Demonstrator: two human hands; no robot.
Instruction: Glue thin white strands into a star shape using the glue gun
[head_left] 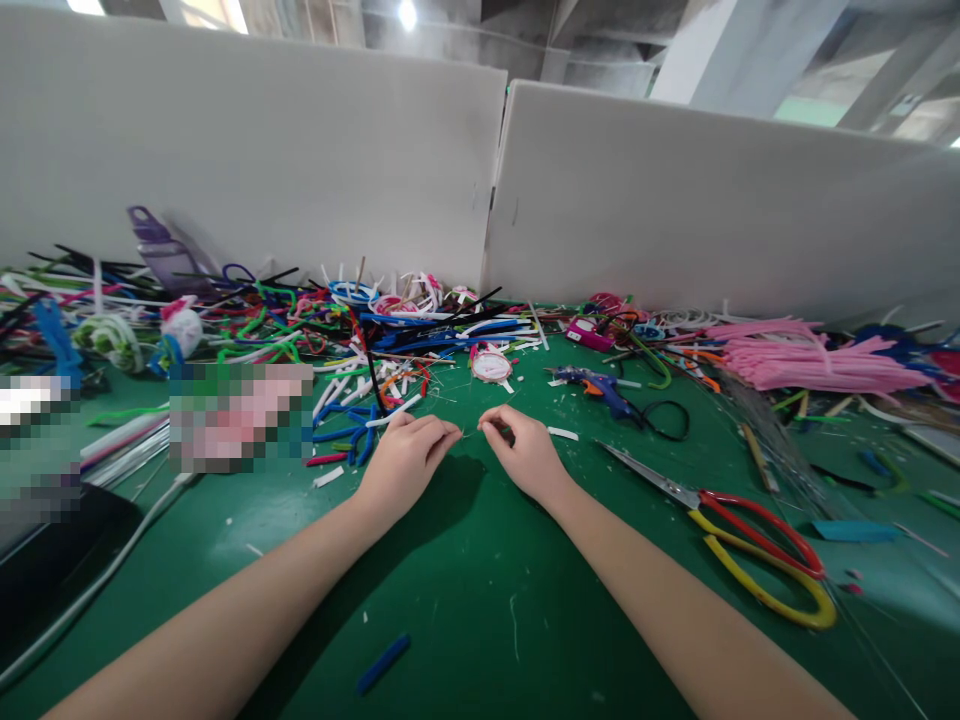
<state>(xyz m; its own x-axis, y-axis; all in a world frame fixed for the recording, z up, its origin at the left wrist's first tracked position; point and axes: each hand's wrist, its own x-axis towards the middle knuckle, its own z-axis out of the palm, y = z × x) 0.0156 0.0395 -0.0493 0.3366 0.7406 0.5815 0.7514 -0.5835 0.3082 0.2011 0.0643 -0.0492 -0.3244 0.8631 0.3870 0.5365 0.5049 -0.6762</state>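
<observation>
Over the middle of the green table, my left hand (405,455) and my right hand (523,452) face each other with a small gap between them. Thumb and fingers are pinched together on both. A thin, pale strand (469,434) spans part of the gap and seems to run into both pinches; its exact kind is too fine to make out. Just beyond my hands lies a small round piece with a white centre and pinkish rim (492,367). Blue pipe cleaner pieces (362,432) lie left of my left hand.
Scissors with red and yellow handles (705,500) lie at the right, near a blue glue gun (600,388). A bundle of pink pipe cleaners (817,358) is farther right. Mixed pipe cleaners and a purple bottle (166,255) line the pale partition (247,150). A white cable (112,565) crosses the left.
</observation>
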